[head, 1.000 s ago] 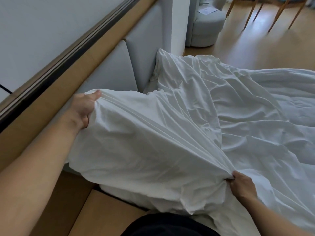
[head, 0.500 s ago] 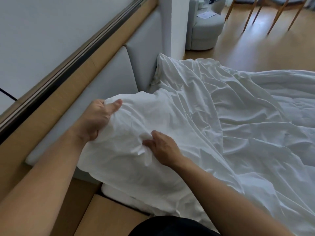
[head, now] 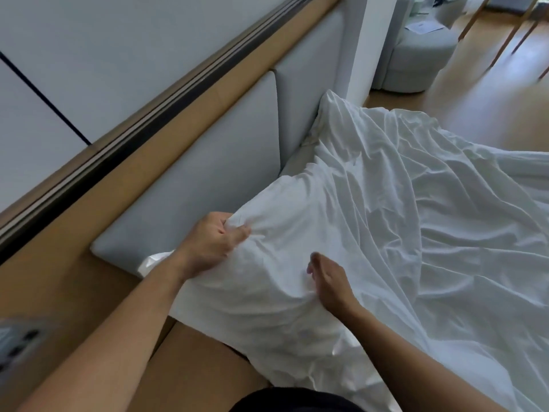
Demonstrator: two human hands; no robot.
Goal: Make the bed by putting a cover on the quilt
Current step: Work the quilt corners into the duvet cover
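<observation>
A white covered quilt [head: 386, 233] lies crumpled across the bed, its near corner bulging by the grey padded headboard [head: 225, 162]. My left hand [head: 215, 239] grips that corner of the cover, fingers curled into the cloth. My right hand [head: 326, 281] rests on the bulging cover a little to the right, fingers relaxed and slightly bent, holding nothing that I can see. The quilt inside the cover is hidden.
A wooden ledge [head: 89, 292] runs along the wall at the left, with a socket panel [head: 17, 343] at its near end. A round grey armchair [head: 416, 55] and wooden chair legs [head: 511, 34] stand on the floor beyond the bed.
My left hand has lowered the corner toward the headboard's near end. My right hand left the cover's lower edge, came up onto the bulge, and now lies looser on it.
</observation>
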